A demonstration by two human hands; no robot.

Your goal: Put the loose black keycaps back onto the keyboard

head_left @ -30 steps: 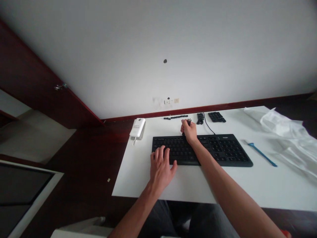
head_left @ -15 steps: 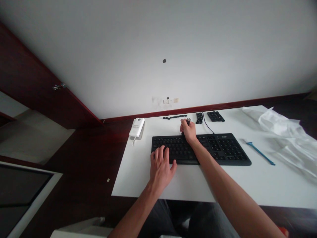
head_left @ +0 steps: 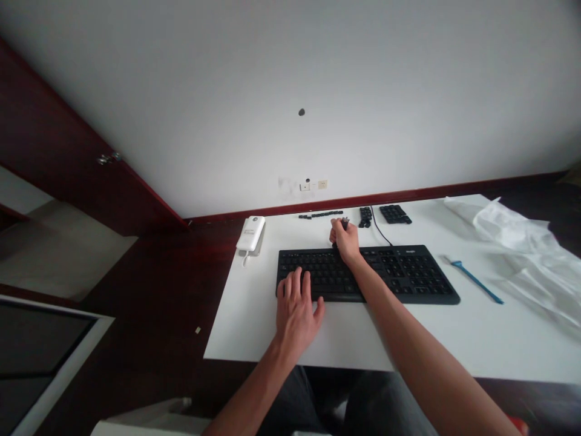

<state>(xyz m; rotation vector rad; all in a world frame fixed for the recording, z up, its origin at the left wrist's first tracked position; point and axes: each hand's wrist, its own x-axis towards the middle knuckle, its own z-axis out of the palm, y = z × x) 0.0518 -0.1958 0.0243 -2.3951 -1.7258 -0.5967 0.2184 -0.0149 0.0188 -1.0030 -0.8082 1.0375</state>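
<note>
Black plastic keyboard (head_left: 408, 274) lies under your spread left hand (head_left: 296, 312); your right hand (head_left: 345, 240) pinches a small dark piece (head_left: 345, 223) past its far edge, near loose black keycaps (head_left: 320, 214).

The left hand (head_left: 296, 315) lies spread palm-down; the right hand (head_left: 345, 239) pinches shut.

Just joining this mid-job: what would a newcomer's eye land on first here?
The black full-size keyboard on the white table dominates, the left hand resting on its left keys and the right hand pinching a small dark piece at its far edge. Beyond lie rows of small black keycaps. To the right sit a slim blue tool and crumpled white plastic sheeting.
</note>
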